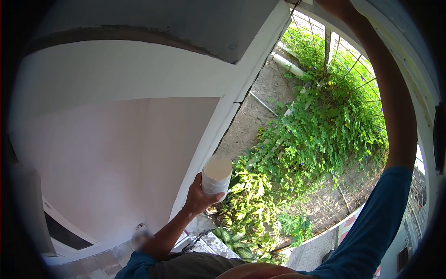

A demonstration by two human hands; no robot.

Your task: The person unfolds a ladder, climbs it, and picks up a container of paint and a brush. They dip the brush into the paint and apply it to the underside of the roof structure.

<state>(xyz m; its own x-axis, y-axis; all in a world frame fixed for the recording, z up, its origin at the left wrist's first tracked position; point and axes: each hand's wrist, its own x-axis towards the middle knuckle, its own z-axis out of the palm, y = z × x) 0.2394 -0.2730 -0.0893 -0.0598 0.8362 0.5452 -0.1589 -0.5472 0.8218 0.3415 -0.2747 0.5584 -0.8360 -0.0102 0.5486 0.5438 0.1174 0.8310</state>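
My left hand is wrapped around a white cylindrical tub, held upright in front of the window opening. Pale cream-coloured stuff shows inside it near the rim. My right arm reaches up along the right side, and only part of my right hand shows at the top edge, near the white frame. Its fingers are out of view.
Left of me rises a pale wall below a dark grey surface. Beyond the frame lie green vines, wire fencing and a white pipe. Leafy plants and paving are far below.
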